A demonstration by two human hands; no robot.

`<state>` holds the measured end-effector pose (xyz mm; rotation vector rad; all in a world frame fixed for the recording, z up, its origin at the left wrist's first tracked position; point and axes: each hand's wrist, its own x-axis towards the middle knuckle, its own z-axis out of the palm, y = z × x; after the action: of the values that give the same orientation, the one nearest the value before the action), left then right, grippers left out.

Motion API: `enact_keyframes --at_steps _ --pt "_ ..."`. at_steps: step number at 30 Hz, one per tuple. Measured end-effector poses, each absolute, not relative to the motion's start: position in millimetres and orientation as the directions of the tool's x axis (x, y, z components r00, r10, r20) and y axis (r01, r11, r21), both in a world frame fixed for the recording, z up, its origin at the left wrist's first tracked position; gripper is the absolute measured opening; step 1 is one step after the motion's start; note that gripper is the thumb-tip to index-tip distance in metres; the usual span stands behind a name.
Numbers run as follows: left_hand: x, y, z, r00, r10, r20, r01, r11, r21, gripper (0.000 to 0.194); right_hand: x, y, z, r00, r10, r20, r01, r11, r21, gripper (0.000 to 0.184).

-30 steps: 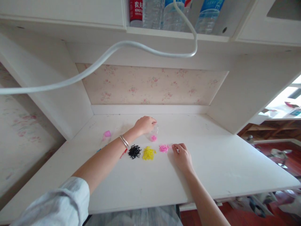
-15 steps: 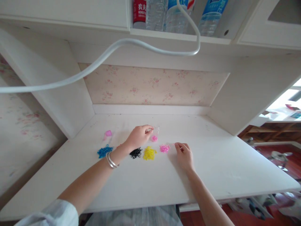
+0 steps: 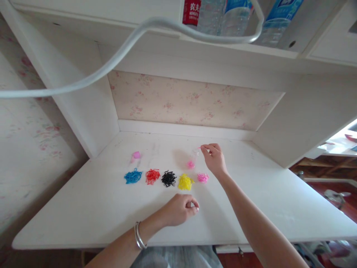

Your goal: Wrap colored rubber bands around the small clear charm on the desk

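My right hand (image 3: 214, 159) is over the back of the desk, thumb and fingertips pinched on a small pink rubber band (image 3: 199, 147). Just below those fingertips is a small clear bag (image 3: 195, 155) with pink bands (image 3: 190, 164) at its bottom. My left hand (image 3: 180, 209), a silver bangle at its wrist, hovers near the front with fingers curled and nothing visible in them. Between the hands runs a row of loose rubber-band piles: blue (image 3: 133, 176), red (image 3: 152, 176), black (image 3: 169, 179), yellow (image 3: 185, 182) and pink (image 3: 203, 178).
A small pink piece (image 3: 136, 155) lies behind the blue pile, on the white desk (image 3: 111, 219). Overhead, a white cable (image 3: 134, 39) crosses the view before a shelf of bottles (image 3: 235, 16). Side panels enclose the desk left and right.
My left hand has left the clear bag and drawn back toward the front edge, uncovering the red pile. My right hand has moved from beside the pink pile up to the bag.
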<state>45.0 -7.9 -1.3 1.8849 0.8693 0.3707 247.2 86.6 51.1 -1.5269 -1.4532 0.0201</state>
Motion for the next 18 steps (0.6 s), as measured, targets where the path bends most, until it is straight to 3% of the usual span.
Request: enact_keyframes --at_steps 7,13,18 --pt "42 -4 -8 0.702 0.703 -0.113 0.366 -0.22 0.904 0.03 244 95 46 0.224 0.801 0.555 0.791 0.183 -0.584 0.04" --pt "43 -4 -10 0.66 0.747 -0.084 0.394 -0.249 0.885 0.03 259 81 46 0.306 0.772 0.557 0.79 0.121 -0.601 0.042" --pt "49 -5 -15 0.639 0.764 -0.082 0.434 -0.271 0.859 0.027 293 61 -1 0.302 0.894 0.33 0.76 -0.017 -0.649 0.035"
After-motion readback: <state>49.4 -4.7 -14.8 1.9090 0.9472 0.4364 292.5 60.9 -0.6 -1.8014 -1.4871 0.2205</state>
